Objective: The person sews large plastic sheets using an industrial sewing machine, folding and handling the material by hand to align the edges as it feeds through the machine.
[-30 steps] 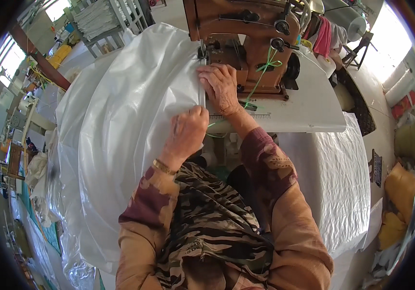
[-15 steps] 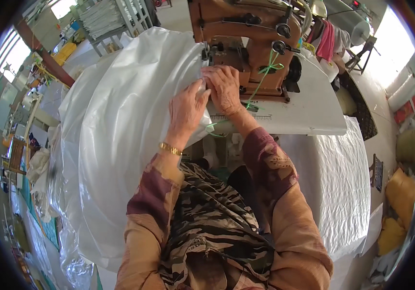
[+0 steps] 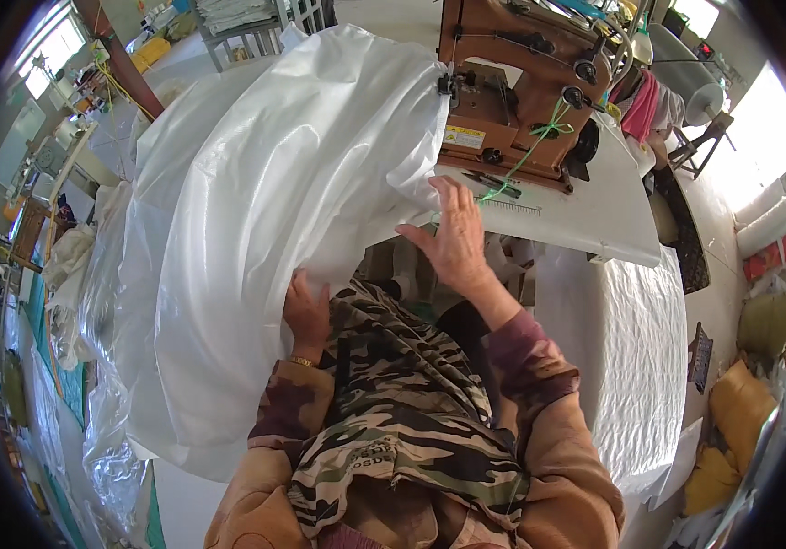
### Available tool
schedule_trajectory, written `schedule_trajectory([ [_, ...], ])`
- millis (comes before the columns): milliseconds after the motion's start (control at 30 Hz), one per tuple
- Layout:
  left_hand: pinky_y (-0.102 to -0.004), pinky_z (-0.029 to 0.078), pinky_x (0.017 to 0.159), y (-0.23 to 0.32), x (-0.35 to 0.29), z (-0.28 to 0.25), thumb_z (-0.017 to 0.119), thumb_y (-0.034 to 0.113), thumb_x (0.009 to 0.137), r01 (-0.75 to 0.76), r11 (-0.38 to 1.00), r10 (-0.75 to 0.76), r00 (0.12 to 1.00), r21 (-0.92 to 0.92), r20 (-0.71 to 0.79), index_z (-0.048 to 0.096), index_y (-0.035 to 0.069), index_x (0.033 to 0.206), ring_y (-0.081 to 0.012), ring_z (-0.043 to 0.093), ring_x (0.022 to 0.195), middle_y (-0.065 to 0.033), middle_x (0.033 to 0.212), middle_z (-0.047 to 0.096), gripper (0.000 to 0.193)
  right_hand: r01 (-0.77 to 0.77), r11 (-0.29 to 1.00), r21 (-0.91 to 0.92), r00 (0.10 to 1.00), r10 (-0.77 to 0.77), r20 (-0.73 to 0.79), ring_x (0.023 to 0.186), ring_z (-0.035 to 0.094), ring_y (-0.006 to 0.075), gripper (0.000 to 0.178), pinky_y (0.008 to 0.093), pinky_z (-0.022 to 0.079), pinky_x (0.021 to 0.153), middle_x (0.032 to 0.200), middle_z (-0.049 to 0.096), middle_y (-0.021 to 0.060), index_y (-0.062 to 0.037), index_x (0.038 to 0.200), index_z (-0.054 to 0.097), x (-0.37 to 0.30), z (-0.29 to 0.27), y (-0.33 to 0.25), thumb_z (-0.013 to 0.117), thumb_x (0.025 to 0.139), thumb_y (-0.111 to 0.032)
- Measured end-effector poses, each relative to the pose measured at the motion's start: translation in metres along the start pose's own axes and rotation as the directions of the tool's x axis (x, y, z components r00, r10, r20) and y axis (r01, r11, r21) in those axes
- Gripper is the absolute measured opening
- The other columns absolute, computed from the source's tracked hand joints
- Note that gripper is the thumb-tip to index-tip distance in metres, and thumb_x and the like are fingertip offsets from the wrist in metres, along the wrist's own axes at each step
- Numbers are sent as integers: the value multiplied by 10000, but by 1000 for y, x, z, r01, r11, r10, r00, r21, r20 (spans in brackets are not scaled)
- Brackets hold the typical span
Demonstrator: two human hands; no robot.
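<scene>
A large glossy white plastic sheet (image 3: 237, 192) drapes over the left side of the table and hangs down toward my lap. My left hand (image 3: 308, 316) is low at the sheet's near edge, its fingers curled at the material and partly hidden by it. Farther up and to the right, my right hand (image 3: 459, 238) has its thumb and fingers apart, fingertips against the sheet's right edge. Just beyond that hand stands a brown sewing machine (image 3: 539, 101), with the sheet's far corner beside its needle area. A green string (image 3: 525, 157) hangs from the machine.
The white tabletop (image 3: 585, 215) with a printed ruler scale extends right of my right hand. Below it stands a bulky white wrapped stack (image 3: 626, 366). A dark pen-like tool (image 3: 493, 183) lies by the machine's base. Yellow bundles (image 3: 740, 412) lie at the far right.
Both hands have left the needle area. My left hand came down toward my lap along the sheet; my right moved nearer and its fingers spread. The view shifted, placing the machine farther right.
</scene>
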State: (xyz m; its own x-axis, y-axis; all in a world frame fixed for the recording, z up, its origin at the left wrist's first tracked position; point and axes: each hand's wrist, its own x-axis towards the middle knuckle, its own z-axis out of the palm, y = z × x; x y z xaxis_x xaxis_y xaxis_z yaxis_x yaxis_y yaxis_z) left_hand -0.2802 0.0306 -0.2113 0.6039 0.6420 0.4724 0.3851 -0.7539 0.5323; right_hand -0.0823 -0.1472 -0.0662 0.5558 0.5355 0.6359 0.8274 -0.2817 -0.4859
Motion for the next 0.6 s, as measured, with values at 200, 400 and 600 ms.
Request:
schedule_trajectory([
  [200, -465, 432, 970, -26, -24, 16, 783, 187, 745, -106, 978, 116, 992, 180, -45, 520, 18, 1294, -419, 528, 1168, -217, 1247, 565, 632, 86, 965, -247, 981, -126, -150, 1146, 472, 339, 718, 466, 358, 946, 1276, 501, 148, -65, 1339, 447, 28, 18, -6, 796, 729, -213],
  [400, -415, 465, 931, -63, -5, -44, 685, 169, 827, 289, 906, -35, 780, -310, 625, 617, 8, 1180, -338, 618, 1089, -208, 1124, 653, 394, -37, 995, -92, 998, 33, -44, 1089, 509, 321, 536, 431, 399, 909, 1153, 551, 116, -65, 1183, 547, 52, 12, 13, 796, 752, -263],
  [600, -495, 501, 962, -25, -27, -202, 576, 271, 851, 418, 14, 48, 907, -909, 418, 413, -73, 1395, -418, 564, 1173, -252, 1304, 557, 664, -22, 970, 242, 990, -12, 138, 919, 540, 220, 390, 332, 438, 830, 935, 545, 69, -24, 982, 574, 58, -13, 37, 803, 767, -253],
])
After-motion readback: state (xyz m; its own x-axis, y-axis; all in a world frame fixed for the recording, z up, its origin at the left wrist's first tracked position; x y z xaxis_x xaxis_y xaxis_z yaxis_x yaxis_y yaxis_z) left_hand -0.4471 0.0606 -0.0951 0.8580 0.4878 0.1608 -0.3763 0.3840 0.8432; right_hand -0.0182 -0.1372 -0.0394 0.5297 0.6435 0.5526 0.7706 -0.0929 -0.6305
